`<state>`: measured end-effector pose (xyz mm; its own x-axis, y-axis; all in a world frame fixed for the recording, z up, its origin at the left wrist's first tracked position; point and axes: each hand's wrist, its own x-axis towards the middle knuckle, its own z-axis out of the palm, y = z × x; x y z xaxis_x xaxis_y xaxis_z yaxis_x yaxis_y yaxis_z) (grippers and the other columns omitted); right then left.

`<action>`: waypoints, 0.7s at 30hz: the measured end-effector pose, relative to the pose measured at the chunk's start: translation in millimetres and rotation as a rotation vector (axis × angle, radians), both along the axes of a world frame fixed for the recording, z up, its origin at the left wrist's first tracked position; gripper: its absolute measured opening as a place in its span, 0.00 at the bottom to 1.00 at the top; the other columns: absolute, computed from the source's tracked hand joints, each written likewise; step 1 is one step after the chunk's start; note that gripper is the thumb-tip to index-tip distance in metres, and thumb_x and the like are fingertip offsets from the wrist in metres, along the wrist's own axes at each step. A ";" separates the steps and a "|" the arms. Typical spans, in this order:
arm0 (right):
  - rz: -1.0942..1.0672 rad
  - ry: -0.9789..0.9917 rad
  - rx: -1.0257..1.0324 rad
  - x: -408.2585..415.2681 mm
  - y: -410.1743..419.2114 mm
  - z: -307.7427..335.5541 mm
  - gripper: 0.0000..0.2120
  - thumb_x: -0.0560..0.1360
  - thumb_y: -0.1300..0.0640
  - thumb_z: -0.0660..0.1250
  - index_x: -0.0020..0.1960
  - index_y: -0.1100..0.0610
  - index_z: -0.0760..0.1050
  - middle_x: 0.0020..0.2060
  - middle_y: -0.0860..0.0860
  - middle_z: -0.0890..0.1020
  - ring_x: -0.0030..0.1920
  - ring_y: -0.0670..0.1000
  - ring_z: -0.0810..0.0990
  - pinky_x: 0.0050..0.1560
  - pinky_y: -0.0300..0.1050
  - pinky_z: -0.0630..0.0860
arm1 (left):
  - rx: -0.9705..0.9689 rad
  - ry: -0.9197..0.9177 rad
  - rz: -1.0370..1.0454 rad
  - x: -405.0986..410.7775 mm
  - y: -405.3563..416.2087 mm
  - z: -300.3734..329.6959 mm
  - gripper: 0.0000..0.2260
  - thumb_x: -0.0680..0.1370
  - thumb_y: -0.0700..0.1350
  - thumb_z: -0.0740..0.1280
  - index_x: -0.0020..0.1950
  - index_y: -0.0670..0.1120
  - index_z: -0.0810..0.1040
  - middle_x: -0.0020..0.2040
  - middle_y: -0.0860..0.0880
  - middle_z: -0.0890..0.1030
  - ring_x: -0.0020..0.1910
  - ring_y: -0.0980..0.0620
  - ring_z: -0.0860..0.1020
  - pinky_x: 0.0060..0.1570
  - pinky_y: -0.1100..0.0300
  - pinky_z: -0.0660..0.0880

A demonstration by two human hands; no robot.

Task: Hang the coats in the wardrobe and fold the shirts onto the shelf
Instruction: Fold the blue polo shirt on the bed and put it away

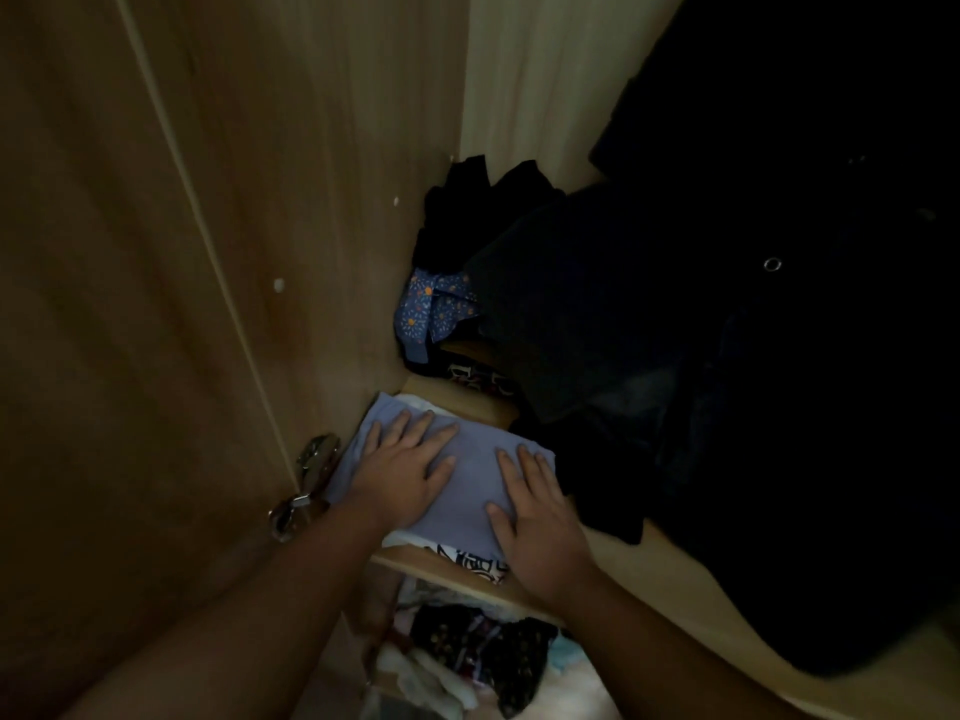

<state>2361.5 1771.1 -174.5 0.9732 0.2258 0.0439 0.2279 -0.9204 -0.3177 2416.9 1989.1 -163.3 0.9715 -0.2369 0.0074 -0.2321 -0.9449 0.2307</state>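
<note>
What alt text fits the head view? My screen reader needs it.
Both hands, left hand and right hand, press flat on a folded pale shirt on a wooden wardrobe shelf, dark coats beside it.

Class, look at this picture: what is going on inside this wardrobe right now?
A person is putting a folded pale lilac shirt on the wardrobe shelf. The left hand and the right hand both lie flat on it, fingers straight, pressing it down onto a printed garment underneath. Dark coats hang to the right, and a blue patterned cloth lies further back. More clothes sit on the level below.
</note>
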 end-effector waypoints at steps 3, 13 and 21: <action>-0.030 0.014 0.038 -15.1 -8.3 13.6 0.34 0.77 0.32 0.39 0.80 0.43 0.43 0.80 0.45 0.48 0.79 0.50 0.44 0.79 0.51 0.49 | 0.010 0.020 0.013 -7.9 -1.5 11.4 0.37 0.71 0.67 0.33 0.79 0.61 0.50 0.81 0.53 0.50 0.79 0.49 0.44 0.76 0.44 0.40; -0.184 -0.078 0.064 -148.3 -71.4 58.3 0.29 0.83 0.44 0.52 0.81 0.49 0.49 0.80 0.47 0.53 0.79 0.49 0.46 0.78 0.46 0.49 | -0.081 -0.077 -0.007 -135.0 -65.4 50.0 0.28 0.81 0.61 0.47 0.80 0.56 0.49 0.81 0.49 0.52 0.79 0.45 0.46 0.77 0.49 0.48; -0.252 -0.124 0.065 -310.5 -118.7 57.5 0.28 0.82 0.45 0.53 0.80 0.50 0.52 0.80 0.49 0.55 0.80 0.51 0.49 0.79 0.48 0.50 | -0.117 -0.114 0.014 -306.6 -122.7 51.1 0.27 0.82 0.59 0.53 0.80 0.57 0.50 0.81 0.50 0.49 0.79 0.47 0.42 0.77 0.47 0.44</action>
<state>2051.1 1652.4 -117.0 0.9846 -0.0300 0.1721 0.0349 -0.9315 -0.3620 2110.3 1866.4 -112.3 0.9660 -0.2144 0.1444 -0.2501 -0.9163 0.3128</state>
